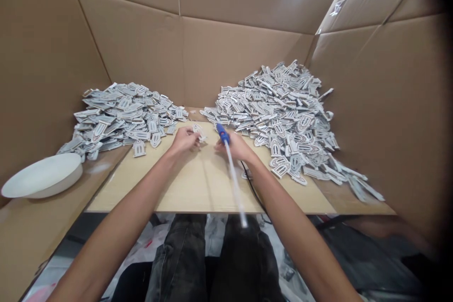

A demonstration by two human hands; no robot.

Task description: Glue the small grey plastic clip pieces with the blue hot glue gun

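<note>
My left hand [186, 140] pinches a small white arch-shaped cutout piece [198, 132] above the board. In my right hand [236, 144] is a blue glue gun [222, 133], its nozzle hidden from view on the far side. A long whitish glue stick [235, 184] juts from its back toward me, blurred along its length. The two hands are a short gap apart over the yellowish board [170, 193]. A black cord [253, 189] runs down beside my right wrist, next to another white piece partly hidden by the forearm.
A large heap of white arch-shaped pieces [279, 108] lies at the right, and a smaller heap [123, 108] at the left. A white bowl [42, 177] stands at the left edge. Cardboard walls [244, 52] enclose the back and sides. My legs are below the board's front edge.
</note>
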